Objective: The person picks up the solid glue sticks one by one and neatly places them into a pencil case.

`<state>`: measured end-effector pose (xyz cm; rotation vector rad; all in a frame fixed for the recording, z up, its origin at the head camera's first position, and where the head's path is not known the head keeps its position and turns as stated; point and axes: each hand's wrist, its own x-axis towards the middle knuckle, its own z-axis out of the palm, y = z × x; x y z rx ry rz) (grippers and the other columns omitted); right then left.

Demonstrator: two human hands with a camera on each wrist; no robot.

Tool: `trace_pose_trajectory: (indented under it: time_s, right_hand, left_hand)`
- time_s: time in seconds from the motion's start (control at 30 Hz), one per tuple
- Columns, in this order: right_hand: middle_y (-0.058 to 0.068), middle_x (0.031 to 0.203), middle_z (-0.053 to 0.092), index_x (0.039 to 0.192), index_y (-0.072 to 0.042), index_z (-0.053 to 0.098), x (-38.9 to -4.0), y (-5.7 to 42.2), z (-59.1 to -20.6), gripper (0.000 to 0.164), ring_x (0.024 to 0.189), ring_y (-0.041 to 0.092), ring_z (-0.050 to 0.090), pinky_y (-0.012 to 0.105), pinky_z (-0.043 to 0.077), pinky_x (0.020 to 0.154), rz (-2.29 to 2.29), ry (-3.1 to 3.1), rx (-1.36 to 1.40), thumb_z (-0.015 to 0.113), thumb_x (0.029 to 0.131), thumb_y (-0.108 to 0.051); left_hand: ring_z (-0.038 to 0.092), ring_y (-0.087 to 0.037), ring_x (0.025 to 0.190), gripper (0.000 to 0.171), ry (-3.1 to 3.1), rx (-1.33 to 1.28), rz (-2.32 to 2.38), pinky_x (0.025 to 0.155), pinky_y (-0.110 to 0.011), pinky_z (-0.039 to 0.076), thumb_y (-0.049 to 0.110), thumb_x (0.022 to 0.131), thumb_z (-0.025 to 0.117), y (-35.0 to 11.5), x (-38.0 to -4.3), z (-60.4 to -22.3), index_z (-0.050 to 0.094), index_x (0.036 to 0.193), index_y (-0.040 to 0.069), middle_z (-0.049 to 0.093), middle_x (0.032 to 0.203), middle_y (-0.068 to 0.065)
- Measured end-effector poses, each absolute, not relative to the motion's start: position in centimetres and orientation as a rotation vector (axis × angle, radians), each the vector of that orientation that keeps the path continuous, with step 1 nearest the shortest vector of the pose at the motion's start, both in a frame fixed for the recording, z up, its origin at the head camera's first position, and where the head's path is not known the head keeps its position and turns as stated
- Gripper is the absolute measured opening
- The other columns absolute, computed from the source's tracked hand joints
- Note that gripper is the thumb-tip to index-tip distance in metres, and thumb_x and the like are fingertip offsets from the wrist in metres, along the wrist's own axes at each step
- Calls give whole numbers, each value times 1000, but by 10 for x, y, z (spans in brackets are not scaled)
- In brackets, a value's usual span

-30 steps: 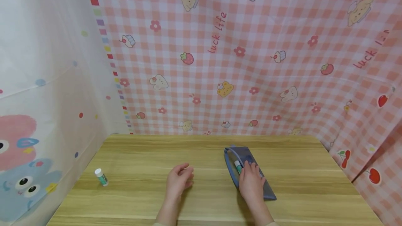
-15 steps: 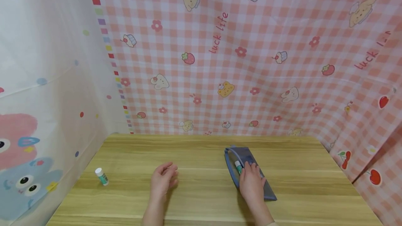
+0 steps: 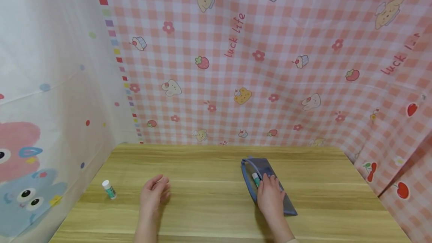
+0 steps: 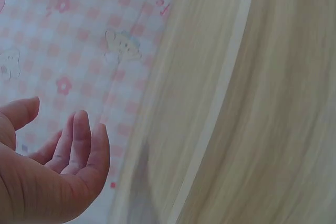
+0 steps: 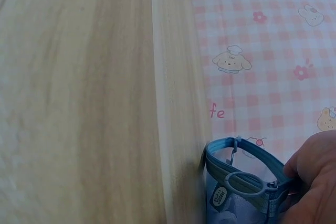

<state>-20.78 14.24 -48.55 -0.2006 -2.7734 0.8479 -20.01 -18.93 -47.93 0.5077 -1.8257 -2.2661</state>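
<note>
A grey-blue zip pouch (image 3: 288, 206) lies on the table right of centre, its zip mouth parted. My right hand (image 3: 271, 198) grips the pouch by one side near the zip; in the right wrist view, thumb and fingers pinch its edge beside the ring-shaped zip pull (image 5: 245, 183). Inside the opening shows a glue stick (image 3: 256, 178) with a white cap and green body, partly covered. Another glue stick (image 3: 109, 189), white-capped with a green label, is at the table's left. My left hand (image 3: 152, 194) hovers right of it, fingers loosely bent and holding nothing, as the left wrist view (image 4: 58, 177) confirms.
The wood-grain table (image 3: 209, 213) ends at the back against a pink checked curtain (image 3: 216, 85). A white patterned curtain (image 3: 67, 96) hangs along the left side, and more pink cloth borders the right.
My left hand has travelled leftward from mid-table toward the glue stick on the left, its fingers staying loosely bent. The right hand and the pouch have kept their place.
</note>
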Motion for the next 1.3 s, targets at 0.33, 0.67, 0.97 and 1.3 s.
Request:
trace_pose_trajectory:
  time_s: [0.33,0.67,0.97,1.3]
  right_hand:
    - [41,139,40,133,13,52,-207,142,-486,38,132,58,32,82,23,97,848,-2761,-182,46,102,-9]
    - [41,139,40,134,13,51,-208,143,-486,39,133,57,32,82,22,98,842,-2767,-189,45,102,-9]
    - [41,139,40,133,13,52,-208,141,-483,38,132,58,33,82,24,97,834,-2776,-197,47,102,-9]
    - [41,139,40,134,13,51,-207,142,-484,38,132,57,32,82,23,98,837,-2777,-200,47,102,-8]
  left_hand:
    - [60,0,81,67,-1899,568,-2086,74,-21,53,20,93,72,-219,-193,-474,38,146,-3,62,88,16]
    - [55,4,80,62,-1885,631,-1776,67,-8,47,18,88,77,-233,-185,-465,48,139,-4,62,97,6]
    - [56,8,76,49,-1790,682,-1599,67,-3,46,16,85,79,-253,-176,-468,57,127,1,60,89,19]
    - [54,8,76,52,-1766,761,-1545,66,-2,43,14,82,81,-278,-168,-477,58,127,5,58,92,18]
